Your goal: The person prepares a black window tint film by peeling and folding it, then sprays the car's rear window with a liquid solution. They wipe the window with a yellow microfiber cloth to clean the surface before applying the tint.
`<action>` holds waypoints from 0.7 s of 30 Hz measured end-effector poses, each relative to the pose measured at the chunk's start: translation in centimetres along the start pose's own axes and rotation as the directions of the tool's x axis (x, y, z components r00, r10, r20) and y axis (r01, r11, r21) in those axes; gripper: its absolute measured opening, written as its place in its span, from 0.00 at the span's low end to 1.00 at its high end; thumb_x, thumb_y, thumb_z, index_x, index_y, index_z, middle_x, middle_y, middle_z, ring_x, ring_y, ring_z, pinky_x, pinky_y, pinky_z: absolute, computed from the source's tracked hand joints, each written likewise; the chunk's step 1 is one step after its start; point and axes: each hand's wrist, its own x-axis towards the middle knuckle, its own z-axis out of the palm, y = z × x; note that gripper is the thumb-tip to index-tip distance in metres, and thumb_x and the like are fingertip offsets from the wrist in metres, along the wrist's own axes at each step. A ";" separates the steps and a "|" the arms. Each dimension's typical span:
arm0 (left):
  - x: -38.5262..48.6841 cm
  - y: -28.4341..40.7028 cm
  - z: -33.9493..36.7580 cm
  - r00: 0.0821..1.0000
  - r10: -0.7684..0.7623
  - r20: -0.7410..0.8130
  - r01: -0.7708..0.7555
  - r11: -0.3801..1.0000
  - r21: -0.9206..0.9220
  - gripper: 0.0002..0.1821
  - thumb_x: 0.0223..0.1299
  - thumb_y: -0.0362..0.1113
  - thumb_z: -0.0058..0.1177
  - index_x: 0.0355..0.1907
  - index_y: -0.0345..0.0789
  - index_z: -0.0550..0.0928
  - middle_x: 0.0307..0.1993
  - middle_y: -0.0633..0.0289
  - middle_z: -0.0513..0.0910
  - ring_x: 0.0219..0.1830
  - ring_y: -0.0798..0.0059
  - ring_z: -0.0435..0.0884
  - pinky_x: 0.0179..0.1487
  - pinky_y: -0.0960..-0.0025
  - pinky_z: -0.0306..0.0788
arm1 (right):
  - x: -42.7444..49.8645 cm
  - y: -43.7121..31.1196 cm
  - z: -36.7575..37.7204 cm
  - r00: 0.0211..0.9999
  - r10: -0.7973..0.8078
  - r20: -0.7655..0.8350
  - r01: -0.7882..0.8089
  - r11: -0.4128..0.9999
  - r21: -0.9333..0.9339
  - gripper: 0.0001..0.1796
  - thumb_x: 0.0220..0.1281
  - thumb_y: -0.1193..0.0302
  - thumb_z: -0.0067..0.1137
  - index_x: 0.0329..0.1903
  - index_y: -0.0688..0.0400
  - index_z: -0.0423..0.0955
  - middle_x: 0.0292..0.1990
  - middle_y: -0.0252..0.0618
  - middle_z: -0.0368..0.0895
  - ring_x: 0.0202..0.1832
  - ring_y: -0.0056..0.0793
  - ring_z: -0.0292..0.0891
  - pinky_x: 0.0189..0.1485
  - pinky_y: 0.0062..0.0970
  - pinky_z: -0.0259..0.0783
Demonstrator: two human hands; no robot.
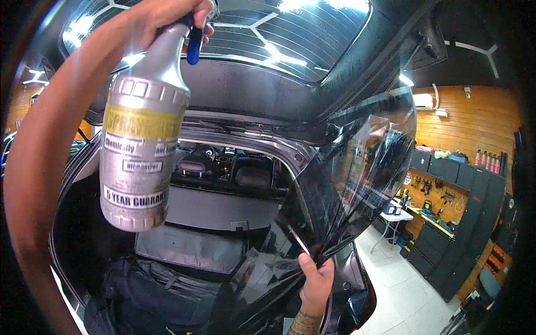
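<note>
My left hand (178, 19) is raised at the top of the view, gripping a grey spray bottle (142, 167) by its trigger head. The bottle hangs tilted, its blue trigger lever (194, 46) under the fingers; it bears printed writing. Low on the right, my right hand (317, 278) pinches a gathered bunch of thin dark film (322, 201), probably window tint. A slim metal tool (298, 238), perhaps a knife, juts up from the same grip. The film fans out above and below that hand. Overhead is the raised tailgate's rear window (234, 35), wet with droplets near its edges.
Before me lies the open car boot, with a parcel shelf (222, 205) and a dark cloth or bag (155, 289) on the near side. To the right stand a folding table (395, 215) and black cabinets (435, 251) along a wooden wall. The tailgate (255, 88) hangs low overhead.
</note>
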 end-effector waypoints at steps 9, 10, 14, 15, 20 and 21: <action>4.7 2.3 -0.2 0.963 0.238 -0.123 -0.260 0.941 -0.215 0.08 0.39 0.27 0.48 0.27 0.31 0.79 0.32 0.54 0.80 0.32 0.68 0.80 0.36 0.66 0.75 | -5.9 3.4 -8.9 0.974 0.226 0.016 -0.184 0.831 -0.525 0.31 0.61 0.52 0.59 0.53 0.67 0.71 0.46 0.53 0.78 0.48 0.46 0.73 0.53 0.38 0.67; 5.8 2.2 0.2 0.961 0.248 -0.121 -0.272 0.926 -0.262 0.08 0.39 0.27 0.48 0.27 0.31 0.79 0.33 0.54 0.80 0.33 0.68 0.80 0.37 0.66 0.75 | -6.7 3.9 -9.7 0.980 0.197 -0.016 -0.175 0.829 -0.531 0.29 0.60 0.54 0.61 0.51 0.67 0.72 0.44 0.52 0.79 0.45 0.45 0.74 0.50 0.37 0.68; 9.3 1.6 5.6 0.966 0.259 -0.022 -0.240 0.858 -0.454 0.09 0.40 0.28 0.47 0.27 0.32 0.79 0.36 0.53 0.81 0.34 0.67 0.80 0.39 0.65 0.76 | -9.1 5.1 -12.4 0.982 0.140 -0.129 -0.190 0.746 -0.638 0.27 0.58 0.56 0.63 0.47 0.68 0.74 0.40 0.49 0.80 0.41 0.42 0.75 0.46 0.37 0.69; 9.6 1.3 7.9 0.966 0.259 0.024 -0.213 0.843 -0.495 0.09 0.40 0.29 0.47 0.28 0.32 0.79 0.37 0.53 0.81 0.34 0.67 0.80 0.39 0.65 0.76 | -9.7 5.2 -12.9 0.985 0.121 -0.123 -0.172 0.751 -0.638 0.27 0.58 0.56 0.63 0.47 0.69 0.74 0.41 0.49 0.80 0.41 0.42 0.75 0.46 0.37 0.69; 4.5 -1.4 17.8 0.897 0.424 0.121 -0.334 0.832 -0.444 0.19 0.41 0.27 0.47 0.42 0.33 0.80 0.32 0.53 0.81 0.30 0.70 0.80 0.31 0.68 0.76 | -12.9 3.1 -16.7 0.965 0.257 -0.044 -0.237 0.794 -0.559 0.28 0.58 0.57 0.64 0.50 0.70 0.72 0.45 0.53 0.79 0.45 0.43 0.74 0.51 0.36 0.68; 2.9 -2.0 18.6 0.938 0.291 0.190 -0.180 0.875 -0.449 0.24 0.42 0.25 0.46 0.48 0.33 0.78 0.30 0.54 0.81 0.28 0.72 0.79 0.30 0.69 0.75 | -13.2 2.8 -17.1 0.996 0.078 -0.045 -0.076 0.462 -0.884 0.30 0.57 0.58 0.65 0.54 0.69 0.70 0.49 0.52 0.77 0.48 0.43 0.73 0.54 0.35 0.67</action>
